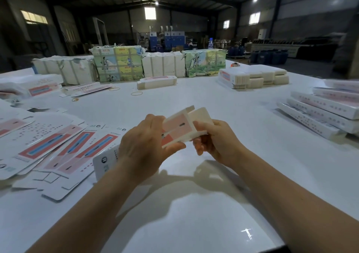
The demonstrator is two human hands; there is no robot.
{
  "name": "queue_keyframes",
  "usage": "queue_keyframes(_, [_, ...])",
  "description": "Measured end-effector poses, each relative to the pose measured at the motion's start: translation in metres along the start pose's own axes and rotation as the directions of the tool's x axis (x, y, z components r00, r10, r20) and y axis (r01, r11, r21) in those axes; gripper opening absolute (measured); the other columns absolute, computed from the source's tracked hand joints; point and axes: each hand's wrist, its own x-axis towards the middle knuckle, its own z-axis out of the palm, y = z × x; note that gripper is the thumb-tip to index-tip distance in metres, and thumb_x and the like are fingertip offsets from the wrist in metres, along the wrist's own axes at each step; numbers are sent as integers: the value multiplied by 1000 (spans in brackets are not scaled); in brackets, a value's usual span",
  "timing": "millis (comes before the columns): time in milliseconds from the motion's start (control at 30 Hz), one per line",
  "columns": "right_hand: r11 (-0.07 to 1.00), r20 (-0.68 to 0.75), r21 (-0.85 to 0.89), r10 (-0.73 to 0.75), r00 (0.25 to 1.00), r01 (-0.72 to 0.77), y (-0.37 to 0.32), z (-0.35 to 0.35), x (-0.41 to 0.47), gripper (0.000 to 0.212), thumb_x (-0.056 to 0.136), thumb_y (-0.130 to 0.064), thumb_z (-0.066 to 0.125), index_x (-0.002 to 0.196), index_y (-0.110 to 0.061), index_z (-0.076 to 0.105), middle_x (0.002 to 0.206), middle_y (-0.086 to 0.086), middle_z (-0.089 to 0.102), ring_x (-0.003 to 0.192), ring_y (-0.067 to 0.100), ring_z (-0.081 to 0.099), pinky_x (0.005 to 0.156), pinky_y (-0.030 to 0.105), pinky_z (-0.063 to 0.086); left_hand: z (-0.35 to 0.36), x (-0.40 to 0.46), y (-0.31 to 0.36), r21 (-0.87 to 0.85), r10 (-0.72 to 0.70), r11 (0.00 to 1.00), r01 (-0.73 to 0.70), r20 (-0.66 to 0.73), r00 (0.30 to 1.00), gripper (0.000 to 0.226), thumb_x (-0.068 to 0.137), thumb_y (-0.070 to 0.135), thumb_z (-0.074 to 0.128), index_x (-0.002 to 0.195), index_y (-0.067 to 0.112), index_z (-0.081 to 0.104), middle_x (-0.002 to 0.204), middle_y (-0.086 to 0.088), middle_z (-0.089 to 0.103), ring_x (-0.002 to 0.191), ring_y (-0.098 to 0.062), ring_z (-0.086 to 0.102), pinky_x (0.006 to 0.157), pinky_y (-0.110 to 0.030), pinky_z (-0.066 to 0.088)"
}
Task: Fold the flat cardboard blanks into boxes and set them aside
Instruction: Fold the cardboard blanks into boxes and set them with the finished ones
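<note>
Hands are meeting at the centre of the frame over the white table [194, 101], both gripping one partly folded cardboard blank [179, 126] held above the surface. The left hand [143, 145] is curling around the blank's left end — thumb pressing under the lower edge, fingers wrapping over the top. The right hand [215, 138] is clasping the right end, its fingers bending around the cream flaps [200, 114] that are sticking up toward the far side. Flat printed blanks [58, 145] are lying fanned out at the left of the frame, one reaching under the left wrist. Finished boxes [326, 112] are sitting stacked at the right edge — well apart from the hands. Wrapped bundles [120, 64] are lining the far side of the table, with rubber bands [136, 93] lying in front of them.
</note>
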Motion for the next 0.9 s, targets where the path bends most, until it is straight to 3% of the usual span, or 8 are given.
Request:
queue_keyframes(67, [995,-142,6,-100,985,102,0,2,-1,16,95,-11,49,98,-4,64,69,9,64,50,20,59,44,28,49,-3,1,-2,-3,-76,997,76,-29,997,67,72,62,49,105,4,56,89,-13,61,63,-30,58,48,-35,48])
queue_keyframes(133, [931,-287,-212,-351,891,298,2,4,-6,12,93,-7,53,96,-15,61,81,5,66,62,19,64,50,30,54,-4,0,-5,8,-126,992,126,-43,991,73,71,68,41,108,6,55,94,-11,60,68,-28,59,52,-34,48])
queue_keyframes(267, [571,-111,-671,-708,697,473,14,15,-13,19,86,-6,60,103,-11,67,110,-9,58,103,9,59,82,22,53,-4,1,-8,-19,-191,981,191,-70,979,80,71,74,33,112,8,54,98,-11,60,71,-26,59,54,-36,52])
queue_keyframes(367, [578,-111,-707,-660,743,407,16,19,-13,31,89,-3,56,116,-13,67,131,-10,47,125,8,41,102,8,32,-4,1,-8,-43,-208,978,206,-73,975,80,72,74,33,112,8,54,99,-11,60,71,-27,60,55,-39,54])
queue_keyframes(533, [652,-27,-655,-527,850,383,14,27,-17,29,86,-21,48,105,-29,68,139,-27,30,133,0,22,102,0,17,-1,-1,-6,-35,-99,995,97,-66,993,69,76,66,45,106,6,57,89,-11,60,62,-20,54,47,-26,43])
queue_keyframes(667, [629,21,-648,-550,835,431,8,26,-19,31,79,-13,48,95,-29,69,144,-23,29,139,0,13,105,1,7,1,-3,-11,-50,-63,997,62,-18,998,66,78,65,53,110,8,57,91,-9,60,65,-16,51,49,-24,44])
queue_keyframes(767, [573,47,-651,-625,779,499,9,25,-19,44,76,-3,49,112,-27,58,141,-17,38,140,9,18,113,15,21,3,-2,-14,-105,-84,991,85,16,996,70,74,68,47,117,13,55,100,-6,59,71,-14,54,53,-23,48])
queue_keyframes(900, [604,9,-605,-646,763,518,9,28,-21,67,80,5,54,127,-37,33,126,-15,48,131,23,41,106,51,39,6,-2,-14,-118,-103,988,103,9,995,81,71,76,34,120,14,53,103,-4,58,73,-14,53,53,-17,43])
